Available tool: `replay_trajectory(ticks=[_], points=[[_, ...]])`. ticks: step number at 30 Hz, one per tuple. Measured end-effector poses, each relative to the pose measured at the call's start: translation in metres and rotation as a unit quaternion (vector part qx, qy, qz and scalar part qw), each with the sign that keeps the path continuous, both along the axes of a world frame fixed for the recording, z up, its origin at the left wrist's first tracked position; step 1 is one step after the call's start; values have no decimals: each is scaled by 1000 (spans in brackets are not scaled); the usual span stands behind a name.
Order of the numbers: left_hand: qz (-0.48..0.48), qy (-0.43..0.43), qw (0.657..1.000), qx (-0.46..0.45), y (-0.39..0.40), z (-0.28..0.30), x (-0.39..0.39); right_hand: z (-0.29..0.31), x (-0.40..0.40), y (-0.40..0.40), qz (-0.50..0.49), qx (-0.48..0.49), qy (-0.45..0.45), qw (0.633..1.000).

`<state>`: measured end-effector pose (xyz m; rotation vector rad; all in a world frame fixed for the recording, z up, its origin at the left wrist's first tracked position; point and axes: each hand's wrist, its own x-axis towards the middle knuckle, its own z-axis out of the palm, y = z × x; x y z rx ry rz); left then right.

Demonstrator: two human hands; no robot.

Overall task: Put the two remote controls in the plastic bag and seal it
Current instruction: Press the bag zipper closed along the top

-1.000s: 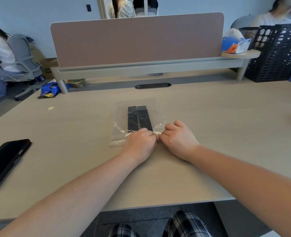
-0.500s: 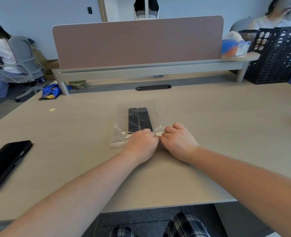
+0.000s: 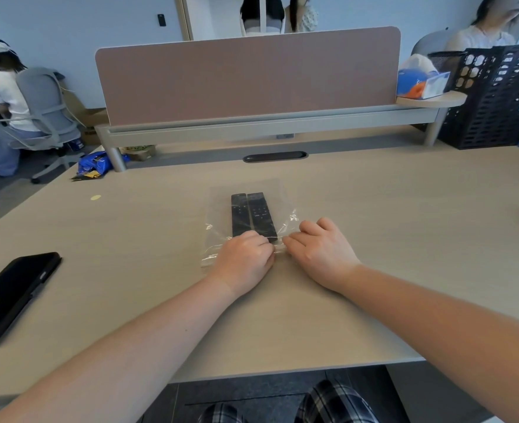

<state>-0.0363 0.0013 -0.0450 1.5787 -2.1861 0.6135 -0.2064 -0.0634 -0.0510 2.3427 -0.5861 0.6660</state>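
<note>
Two black remote controls, one on the left (image 3: 238,213) and one on the right (image 3: 261,213), lie side by side inside a clear plastic bag (image 3: 218,206) in the middle of the desk. The bag's near edge is crumpled. My left hand (image 3: 244,261) pinches that edge, fingers curled, and covers the remotes' near ends. My right hand (image 3: 320,250) pinches the same edge just to the right, its fingertips almost meeting the left hand's. The bag's mouth is hidden under my fingers.
A black phone (image 3: 11,293) lies at the desk's left edge. A pink divider panel (image 3: 246,77) stands at the back, with a tissue box (image 3: 421,82) and a black perforated crate (image 3: 496,96) at the right. People sit beyond the desk.
My right hand has slid slightly to the right along the bag's edge, so a small gap shows between the two hands. The bag and remotes stay put.
</note>
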Motion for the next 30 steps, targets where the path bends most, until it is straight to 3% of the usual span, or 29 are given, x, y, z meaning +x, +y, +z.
replay_trajectory(ticks=[10,18,30], points=[[-31,-13,999,4,-7,-4,-3,2,6,0,46,2,2,999],[-50,-87,995,-3,-5,3,5,6,9,1,48,13,21,999],[12,-68,998,-8,20,1,43,10,7,5,4,16,57,998]])
